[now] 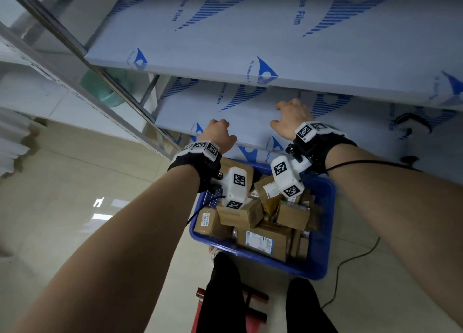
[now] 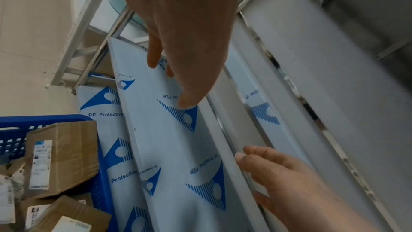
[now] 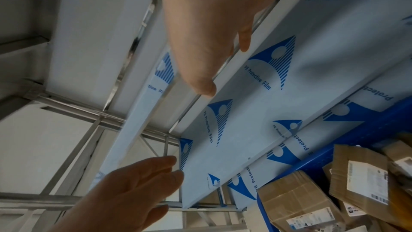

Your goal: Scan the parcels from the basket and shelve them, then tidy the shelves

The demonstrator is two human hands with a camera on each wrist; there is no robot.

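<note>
- Below both wrists, the parcels (image 1: pixel 253 215) lie heaped in the blue basket (image 1: pixel 323 262) beside the shelf (image 1: pixel 225 107)
- left hand (image 1: pixel 218 134) and right hand (image 1: pixel 292 119) hover over it, fingers loosely apart, empty; the left looks nearer the heap

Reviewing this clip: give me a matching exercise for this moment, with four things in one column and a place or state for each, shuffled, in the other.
Things:
1. left hand
2. parcels
3. scanner
4. blue basket

Places or states:
A. piled in the basket
B. on the floor below the shelves
C. empty, above the middle shelf
D. lying on the middle shelf, far right

Pairs: 1-C, 2-A, 3-D, 4-B
</note>
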